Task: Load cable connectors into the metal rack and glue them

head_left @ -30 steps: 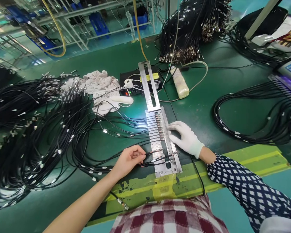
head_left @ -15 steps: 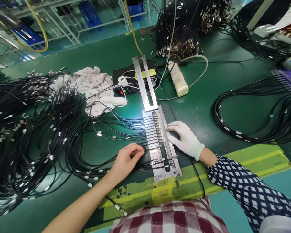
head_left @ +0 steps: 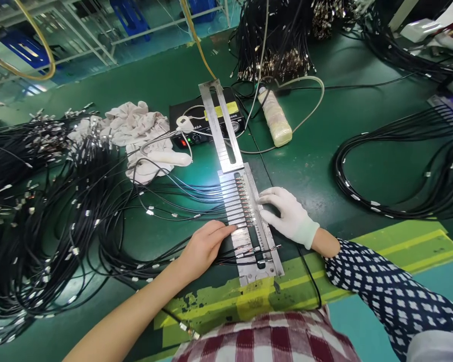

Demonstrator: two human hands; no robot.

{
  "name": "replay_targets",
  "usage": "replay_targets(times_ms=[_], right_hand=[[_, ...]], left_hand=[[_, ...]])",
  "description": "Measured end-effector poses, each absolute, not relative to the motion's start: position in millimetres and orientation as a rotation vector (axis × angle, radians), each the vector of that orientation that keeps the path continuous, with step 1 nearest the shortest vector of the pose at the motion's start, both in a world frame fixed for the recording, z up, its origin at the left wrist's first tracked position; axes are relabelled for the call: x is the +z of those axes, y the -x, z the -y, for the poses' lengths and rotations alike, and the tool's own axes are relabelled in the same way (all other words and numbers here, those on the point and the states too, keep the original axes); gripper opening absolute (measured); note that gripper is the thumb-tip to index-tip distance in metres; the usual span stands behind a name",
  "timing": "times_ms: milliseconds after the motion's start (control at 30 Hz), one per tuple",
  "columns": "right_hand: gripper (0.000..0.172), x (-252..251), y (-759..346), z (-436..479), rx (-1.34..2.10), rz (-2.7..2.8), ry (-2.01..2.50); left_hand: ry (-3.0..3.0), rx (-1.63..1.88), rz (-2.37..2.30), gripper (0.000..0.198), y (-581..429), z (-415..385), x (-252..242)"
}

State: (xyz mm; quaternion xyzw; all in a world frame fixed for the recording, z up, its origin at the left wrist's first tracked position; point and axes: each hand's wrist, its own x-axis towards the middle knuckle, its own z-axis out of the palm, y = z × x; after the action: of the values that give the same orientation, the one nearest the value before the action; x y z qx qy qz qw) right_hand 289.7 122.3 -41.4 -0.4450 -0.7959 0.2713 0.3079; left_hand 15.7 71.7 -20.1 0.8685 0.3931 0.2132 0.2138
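A slotted metal fixture (head_left: pixel 251 266) lies on the table, with several thin black cables (head_left: pixel 207 191) laid side by side in its grooves and their metal ends in a row. My bare left hand (head_left: pixel 202 250) is at its left edge, fingers closed together around a black cable and the index fingertip pressing at a groove. My right hand (head_left: pixel 287 216), in a white glove, rests against the fixture's right-hand strip, with thumb and index finger apart and nothing held. Near the fixture's lower end, more loose cable ends (head_left: pixel 247 251) lie across it.
Thick bundles of black cables (head_left: pixel 75 221) cover the left side. A crumpled cloth (head_left: pixel 136 120), a black control box (head_left: pixel 189 133), a slotted metal plate (head_left: pixel 213 118) and a wrapped bottle (head_left: pixel 277 120) stand beyond the fixture. Coiled cables (head_left: pixel 342 176) lie at right; green tape (head_left: pixel 392 246) lines the front edge.
My left hand has moved right and slightly up, from beside the fixture onto its left edge, and its index finger has straightened. My right hand stays in place on the fixture.
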Motion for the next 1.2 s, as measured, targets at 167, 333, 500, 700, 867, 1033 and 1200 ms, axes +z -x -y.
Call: replay_targets(times_ms=[167,333,500,700,867,1033,1200], right_hand=[[0.015,-39,-290,-122,0.747,2.093,1.168],[0.015,-40,-291,-122,0.754,2.088,1.175],[0.015,-42,-290,-124,0.739,2.084,1.165],[0.013,-42,-290,-125,0.712,2.072,1.183],[0.015,-42,-292,-120,0.683,2.102,1.158],[0.014,-42,-292,-119,0.683,2.090,1.159],[0.014,-41,-291,-120,0.694,2.098,1.172]], left_hand=[[-2.469,0.598,-1.031,0.033,-16,-75,-19],[-2.394,0.665,-1.042,0.029,-19,-73,-26],[-2.532,0.510,-1.246,0.036,-13,-60,-31],[-2.550,0.297,-1.300,0.039,-11,-53,-23],[-2.252,0.283,-1.322,0.025,-10,-36,-9],[-2.163,0.517,-1.270,0.006,-2,-15,-5],[-2.158,0.390,-1.108,0.006,5,-2,16]])
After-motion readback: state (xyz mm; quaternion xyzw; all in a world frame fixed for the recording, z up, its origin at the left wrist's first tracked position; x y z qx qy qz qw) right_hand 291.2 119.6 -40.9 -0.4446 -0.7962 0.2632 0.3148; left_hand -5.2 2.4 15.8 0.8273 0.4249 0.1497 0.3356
